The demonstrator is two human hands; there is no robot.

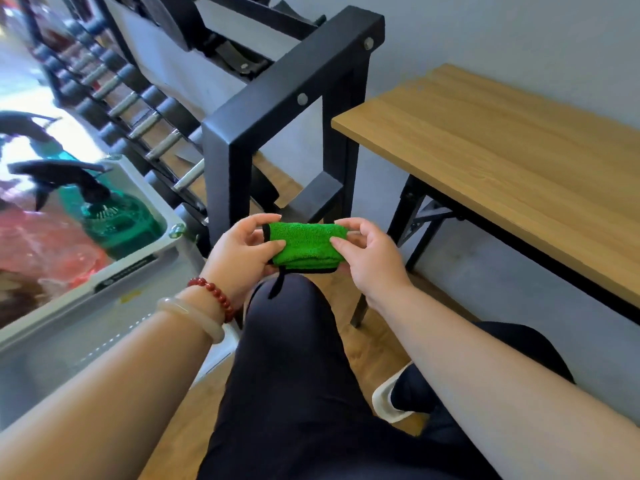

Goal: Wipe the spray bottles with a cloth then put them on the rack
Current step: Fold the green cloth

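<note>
Above my knee [291, 313], the folded green cloth [304, 245] spans between both hands: left hand [242, 254] pinches its left edge, right hand [370, 258] pinches its right edge.

A gym: a long dumbbell rack [138, 116] (black heads, steel handles) beside a black steel frame [277, 109].

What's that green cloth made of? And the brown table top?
The fluffy green cloth with black edging looks like microfibre terry: fuzzy, matte pile. The light brown table top looks like wood or wood-print laminate: streaky grain, smooth, dull sheen.
</note>
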